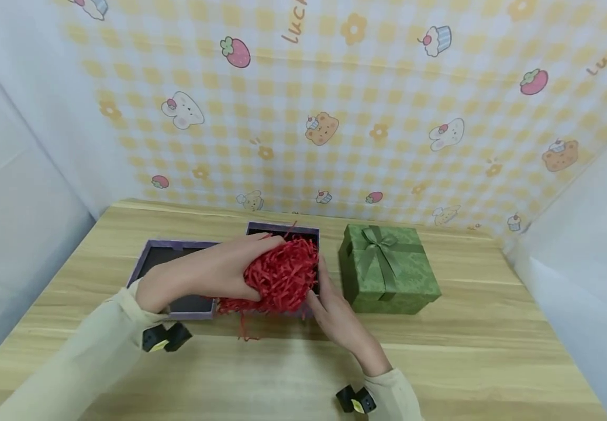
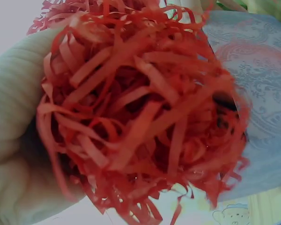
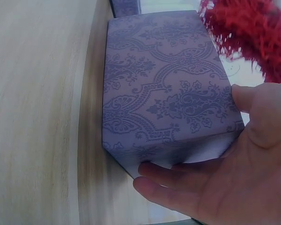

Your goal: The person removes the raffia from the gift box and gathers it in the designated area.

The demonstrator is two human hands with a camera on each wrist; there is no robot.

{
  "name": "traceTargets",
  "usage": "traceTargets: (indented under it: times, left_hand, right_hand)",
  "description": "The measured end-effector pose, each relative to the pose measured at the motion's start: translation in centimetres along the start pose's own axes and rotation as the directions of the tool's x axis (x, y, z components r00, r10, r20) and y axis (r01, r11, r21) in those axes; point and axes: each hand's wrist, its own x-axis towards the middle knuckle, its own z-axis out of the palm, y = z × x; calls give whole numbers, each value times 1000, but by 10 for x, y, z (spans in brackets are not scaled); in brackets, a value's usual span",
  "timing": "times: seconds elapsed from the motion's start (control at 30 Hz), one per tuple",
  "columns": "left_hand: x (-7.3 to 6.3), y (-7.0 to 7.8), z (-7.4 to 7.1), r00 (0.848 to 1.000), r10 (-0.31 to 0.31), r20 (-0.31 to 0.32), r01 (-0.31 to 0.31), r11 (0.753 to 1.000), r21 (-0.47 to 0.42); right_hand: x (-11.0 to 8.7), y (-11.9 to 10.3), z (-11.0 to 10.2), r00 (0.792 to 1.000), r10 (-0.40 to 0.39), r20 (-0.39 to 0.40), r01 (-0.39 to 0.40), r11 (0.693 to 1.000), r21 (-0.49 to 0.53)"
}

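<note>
My left hand [image 1: 224, 266] grips a loose bundle of red shredded paper [image 1: 285, 275] above a purple patterned box [image 3: 168, 84]. Strands hang over the box's near side, and the paper covers most of its opening in the head view. In the left wrist view the shredded paper [image 2: 131, 103] fills the palm, hiding most of the fingers. My right hand [image 1: 335, 313] holds the box at its near right corner. The right wrist view shows the thumb [image 3: 246, 96] at the upper edge and the fingers [image 3: 173, 192] along the right side.
A shallow purple tray or lid [image 1: 190, 316] with a dark inside lies left of the box, partly under my left forearm. To the right stands a closed green gift box [image 1: 393, 272] with a ribbon bow. A patterned cloth [image 1: 293, 88] hangs behind the wooden table [image 1: 282, 374].
</note>
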Motion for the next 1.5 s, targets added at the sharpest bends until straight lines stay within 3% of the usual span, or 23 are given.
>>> traceTargets:
  times: [0.17,0.43,0.6,0.7,0.93,1.07,1.2,1.5]
  left_hand:
    - [-13,4,2,997,77,-9,-77,995,-56]
    - [-25,8,10,994,104,-24,-105,992,-68]
    - [-32,13,23,987,158,-15,-158,976,-150]
    - [-37,15,33,987,162,9,-158,970,-183]
    - [-47,15,54,993,119,-5,-119,988,-103]
    - [-53,13,65,998,52,24,-52,999,-2]
    - [-56,10,75,999,-9,47,6,997,71]
    - [-55,6,95,998,-55,35,49,989,140]
  right_hand:
    - [-1,1,-1,1000,8,1,-8,1000,-26]
    - [1,2,-1,1000,-4,3,4,1000,-12]
    - [0,1,0,1000,-3,17,2,999,40]
    - [-2,0,1,1000,6,9,-6,999,33]
    - [0,-3,1,999,24,-35,-24,1000,2]
    - [2,-5,1,999,28,-30,-28,1000,1]
    - [3,-6,0,999,37,-30,-37,999,-6]
    - [2,-2,1,998,56,-26,-56,998,-5]
